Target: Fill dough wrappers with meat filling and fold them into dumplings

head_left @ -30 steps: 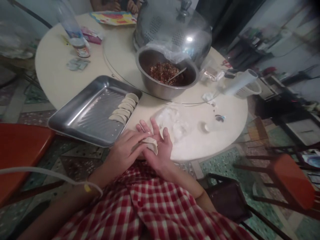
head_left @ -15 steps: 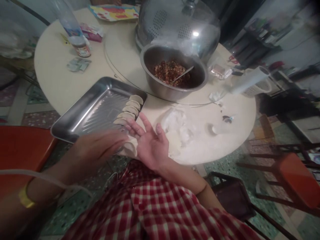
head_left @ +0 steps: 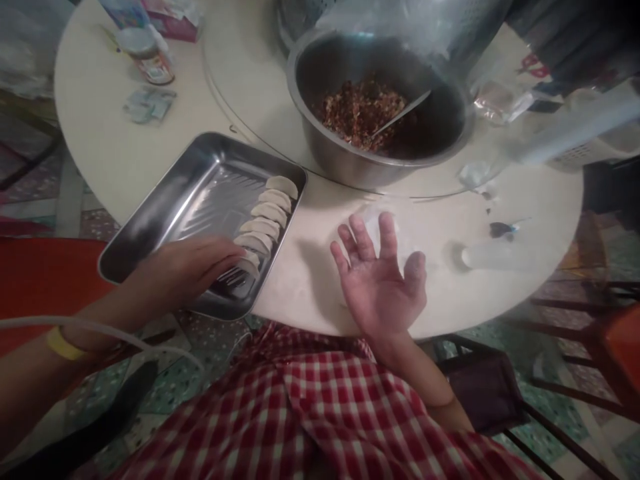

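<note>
The single head-worn view looks steeply down and forward, close over the round table's (head_left: pixel 310 267) near edge.

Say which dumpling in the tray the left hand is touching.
The dumpling at the near end of the row, right at the fingertips of the left hand. The others lie farther up the tray, toward the bowl, untouched.

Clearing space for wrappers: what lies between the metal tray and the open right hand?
Nothing: in the head view, bare table separates the tray and right hand.
</note>
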A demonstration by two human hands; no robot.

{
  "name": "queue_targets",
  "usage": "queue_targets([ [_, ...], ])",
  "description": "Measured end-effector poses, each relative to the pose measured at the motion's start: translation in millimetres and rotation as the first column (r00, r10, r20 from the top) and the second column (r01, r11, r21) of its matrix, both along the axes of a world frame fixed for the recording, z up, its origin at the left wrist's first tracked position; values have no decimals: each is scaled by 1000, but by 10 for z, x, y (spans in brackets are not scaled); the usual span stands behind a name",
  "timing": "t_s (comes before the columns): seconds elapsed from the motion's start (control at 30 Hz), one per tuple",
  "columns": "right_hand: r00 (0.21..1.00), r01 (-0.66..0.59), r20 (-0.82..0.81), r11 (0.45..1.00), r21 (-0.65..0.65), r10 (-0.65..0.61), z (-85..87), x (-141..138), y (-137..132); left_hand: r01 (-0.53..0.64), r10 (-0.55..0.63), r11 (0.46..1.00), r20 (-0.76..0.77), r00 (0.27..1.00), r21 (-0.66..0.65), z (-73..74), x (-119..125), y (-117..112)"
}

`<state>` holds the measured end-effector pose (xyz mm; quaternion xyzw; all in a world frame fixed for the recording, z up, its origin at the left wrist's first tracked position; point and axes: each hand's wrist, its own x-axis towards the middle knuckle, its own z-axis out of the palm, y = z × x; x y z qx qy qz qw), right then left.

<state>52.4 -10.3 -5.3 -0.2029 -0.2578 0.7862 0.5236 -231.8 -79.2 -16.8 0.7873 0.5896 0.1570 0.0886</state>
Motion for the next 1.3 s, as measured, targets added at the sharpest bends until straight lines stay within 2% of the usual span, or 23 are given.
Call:
queue_targets([
  [0.2,999,35,16,999,18,-35,-16,57,69,44,-42,994,28,999,-98,-110,-33,-4],
  [0.3,997,56,49,998,17,-56,-19,77,86,46,-41,992,43,998,-120,-120,-45,-22],
  [0.4,987,93,132,996,-3,-92,-12,102,94,3,-5,992,-13,1000,-126,-29,-33,-36],
  [0.53,958,174,232,985,-12,-167,-1,141,86,-101,98,995,-100,990,-24,132,-71,-76],
  [0.63,943,204,268,979,4,-198,3,161,67,-139,128,989,-159,979,-56,169,-113,-113],
  [0.8,927,237,293,971,20,-233,20,169,42,-127,82,979,-260,962,-161,113,-57,-117],
  [0.97,940,225,254,974,39,-228,0,169,37,-110,49,973,-284,957,-202,60,11,-79],
  [1.2,934,235,262,970,63,-244,-47,160,37,-182,116,951,-255,960,-251,22,42,-51],
  [1.3,934,242,249,967,81,-255,-41,154,44,-214,162,953,-237,958,-214,12,30,-75],
])
